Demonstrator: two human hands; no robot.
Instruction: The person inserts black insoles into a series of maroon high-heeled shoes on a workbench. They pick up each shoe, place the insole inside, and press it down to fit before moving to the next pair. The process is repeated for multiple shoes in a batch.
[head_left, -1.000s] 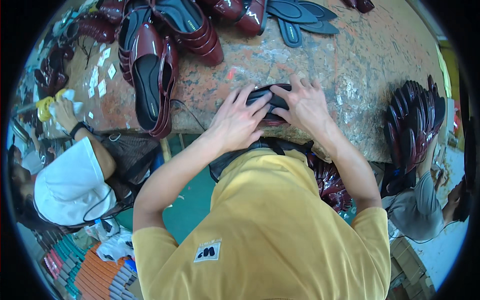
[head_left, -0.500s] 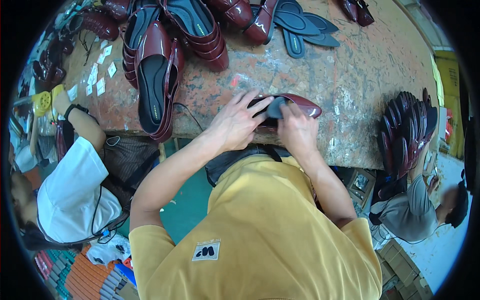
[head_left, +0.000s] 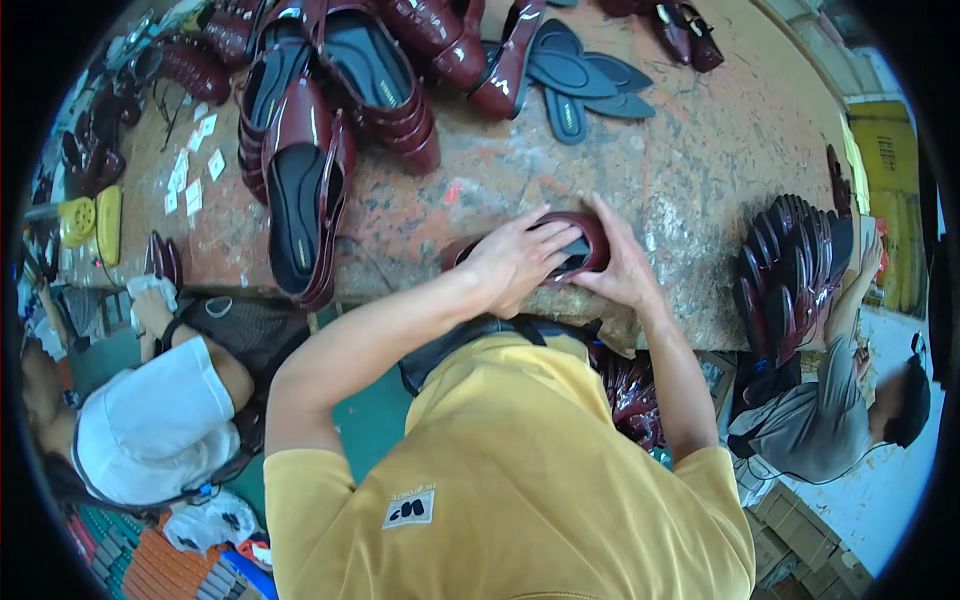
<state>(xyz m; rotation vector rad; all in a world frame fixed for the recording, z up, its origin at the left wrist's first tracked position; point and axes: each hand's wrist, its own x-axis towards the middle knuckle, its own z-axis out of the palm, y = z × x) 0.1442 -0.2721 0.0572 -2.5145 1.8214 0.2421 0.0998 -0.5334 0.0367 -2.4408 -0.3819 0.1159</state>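
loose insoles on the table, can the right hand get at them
Probably yes: only tabletop lies between the right hand and the insoles, though that hand is on the shoe.

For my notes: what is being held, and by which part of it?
A glossy burgundy shoe: the right hand grips its rounded end; the left hand lies across its middle.

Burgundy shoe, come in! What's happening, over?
Left hand across opening of burgundy shoe; right hand around its rounded end. Shoe at near edge of workbench. Insoles farther back, clear of hands.
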